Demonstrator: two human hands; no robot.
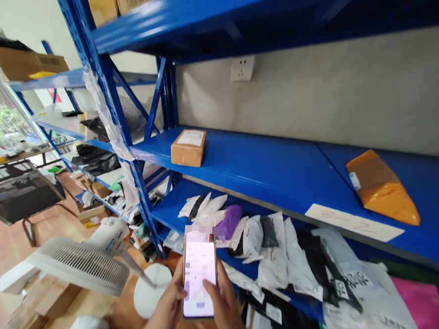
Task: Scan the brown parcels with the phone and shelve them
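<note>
I hold a smartphone [199,275] with a lit screen upright in front of me at the bottom centre. My left hand [166,307] wraps its left edge, thumb on the glass. My right hand [224,304] grips the right edge, thumb resting on the screen. Behind the phone runs a blue metal shelf [278,173]. On it sit a small taped cardboard box [188,146] and, far right, an orange padded parcel [381,187]. The shelf below carries several white, black and purple mail bags [274,242].
A white paper label [353,222] is stuck on the shelf's front edge. A white fan [83,263] on a round base stands on the floor at left, near cardboard boxes [36,297]. More blue racking [76,126] with parcels extends left. A wall socket [242,68] sits above.
</note>
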